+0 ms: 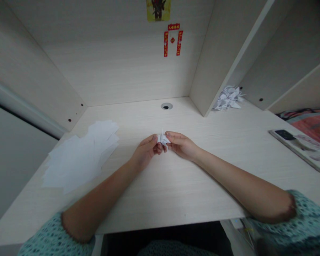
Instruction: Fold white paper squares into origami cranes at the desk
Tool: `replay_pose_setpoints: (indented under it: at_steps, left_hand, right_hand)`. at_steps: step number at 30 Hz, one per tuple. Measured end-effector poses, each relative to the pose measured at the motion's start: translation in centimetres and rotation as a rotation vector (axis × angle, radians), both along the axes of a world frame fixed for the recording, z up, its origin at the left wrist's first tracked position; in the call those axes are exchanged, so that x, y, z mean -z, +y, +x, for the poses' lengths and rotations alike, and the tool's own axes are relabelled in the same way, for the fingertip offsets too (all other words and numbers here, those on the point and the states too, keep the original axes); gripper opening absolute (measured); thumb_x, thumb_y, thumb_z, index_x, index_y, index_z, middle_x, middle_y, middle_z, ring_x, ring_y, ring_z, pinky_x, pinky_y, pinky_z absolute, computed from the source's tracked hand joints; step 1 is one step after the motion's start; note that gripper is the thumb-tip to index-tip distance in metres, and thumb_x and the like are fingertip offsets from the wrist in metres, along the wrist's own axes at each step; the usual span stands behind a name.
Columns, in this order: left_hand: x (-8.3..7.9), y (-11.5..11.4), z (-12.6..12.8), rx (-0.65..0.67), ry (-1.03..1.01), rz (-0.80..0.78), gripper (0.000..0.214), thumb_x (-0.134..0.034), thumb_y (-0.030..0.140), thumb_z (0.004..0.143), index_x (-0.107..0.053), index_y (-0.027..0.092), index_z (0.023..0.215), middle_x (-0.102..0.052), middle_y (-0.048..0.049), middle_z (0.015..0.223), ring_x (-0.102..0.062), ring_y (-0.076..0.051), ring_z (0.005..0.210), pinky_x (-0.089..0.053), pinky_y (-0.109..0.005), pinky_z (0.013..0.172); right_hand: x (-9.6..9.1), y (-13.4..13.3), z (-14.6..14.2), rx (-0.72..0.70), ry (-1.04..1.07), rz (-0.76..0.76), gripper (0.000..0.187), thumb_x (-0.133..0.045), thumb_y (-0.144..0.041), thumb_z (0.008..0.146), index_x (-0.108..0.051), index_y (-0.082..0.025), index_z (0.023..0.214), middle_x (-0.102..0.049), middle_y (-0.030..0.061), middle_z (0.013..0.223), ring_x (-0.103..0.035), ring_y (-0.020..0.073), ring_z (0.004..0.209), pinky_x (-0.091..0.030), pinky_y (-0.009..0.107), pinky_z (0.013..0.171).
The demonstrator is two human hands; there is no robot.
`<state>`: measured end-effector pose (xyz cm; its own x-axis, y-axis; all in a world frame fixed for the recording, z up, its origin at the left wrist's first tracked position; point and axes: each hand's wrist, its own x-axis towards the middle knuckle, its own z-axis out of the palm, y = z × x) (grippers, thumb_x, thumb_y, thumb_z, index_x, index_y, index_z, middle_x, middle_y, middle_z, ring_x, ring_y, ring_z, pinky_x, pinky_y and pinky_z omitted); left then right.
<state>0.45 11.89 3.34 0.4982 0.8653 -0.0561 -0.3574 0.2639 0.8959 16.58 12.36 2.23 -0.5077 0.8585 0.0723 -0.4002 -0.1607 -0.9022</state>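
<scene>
A small folded white paper crane is held between my two hands, just above the middle of the desk. My left hand pinches its left side between thumb and fingers. On the opposite side, my right hand grips the other wing. A thin point of paper sticks up between the hands, and another hangs downward. My fingertips hide parts of the folds.
Loose white paper sheets lie spread at the left of the desk. A pile of folded white paper pieces sits behind the upright divider. A phone lies at the right near reddish cloth. A cable hole is at the back.
</scene>
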Motion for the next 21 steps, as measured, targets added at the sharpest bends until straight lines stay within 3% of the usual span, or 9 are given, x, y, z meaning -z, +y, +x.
replay_pose_setpoints:
  at_steps: [6,9,11,14,17,21]
  left_hand:
    - [0.3,0.1,0.0,0.016,-0.025,-0.014,0.031,-0.061,0.042,0.077,-0.054,0.014,0.067,-0.054,-0.0010,0.064,-0.051,-0.011,0.063,-0.037,-0.023,0.059]
    - [0.1,0.3,0.0,-0.057,0.027,-0.027,0.032,-0.063,0.044,0.075,-0.054,0.014,0.066,-0.052,0.0005,0.062,-0.048,-0.009,0.058,-0.037,-0.023,0.056]
    - [-0.1,0.5,0.0,-0.123,0.078,-0.034,0.032,-0.064,0.044,0.073,-0.055,0.015,0.068,-0.052,0.0007,0.063,-0.045,-0.008,0.056,-0.037,-0.022,0.055]
    - [-0.2,0.8,0.0,-0.202,0.127,-0.034,0.031,-0.064,0.045,0.073,-0.059,0.014,0.071,-0.052,0.0002,0.066,-0.045,-0.008,0.056,-0.036,-0.021,0.053]
    - [-0.2,0.7,0.1,-0.220,0.187,0.006,0.032,-0.062,0.046,0.074,-0.062,0.014,0.073,-0.052,-0.0003,0.066,-0.044,-0.008,0.056,-0.035,-0.021,0.052]
    - [-0.2,0.2,0.4,-0.174,0.298,0.152,0.037,-0.060,0.051,0.074,-0.064,0.014,0.070,-0.055,-0.0018,0.063,-0.046,-0.010,0.057,-0.037,-0.023,0.055]
  right_hand:
    - [0.2,0.0,-0.1,-0.014,0.002,-0.005,0.026,-0.061,-0.043,0.079,-0.058,-0.017,0.076,-0.059,0.0017,0.068,-0.053,0.0125,0.061,-0.042,0.026,0.063]
    - [0.4,0.1,-0.2,0.126,-0.095,0.071,0.028,-0.054,-0.044,0.083,-0.059,-0.017,0.077,-0.056,0.0010,0.065,-0.051,0.0129,0.060,-0.042,0.028,0.063]
    - [0.4,0.2,0.0,0.367,-0.226,0.188,0.025,-0.052,-0.042,0.084,-0.061,-0.018,0.084,-0.056,0.0007,0.068,-0.050,0.0130,0.062,-0.042,0.028,0.063]
    - [0.2,0.2,0.5,0.685,-0.490,0.473,0.022,-0.052,-0.033,0.085,-0.063,-0.023,0.101,-0.060,0.0047,0.092,-0.055,0.0161,0.079,-0.044,0.030,0.070]
    - [0.0,0.0,1.0,0.721,-0.657,0.741,0.030,-0.049,-0.023,0.085,-0.061,-0.028,0.112,-0.057,0.0072,0.112,-0.052,0.0207,0.101,-0.044,0.035,0.080]
    - [0.1,-0.3,1.2,0.739,-0.743,0.866,0.034,-0.055,-0.019,0.081,-0.062,-0.032,0.111,-0.057,0.0057,0.115,-0.052,0.0225,0.104,-0.042,0.042,0.090]
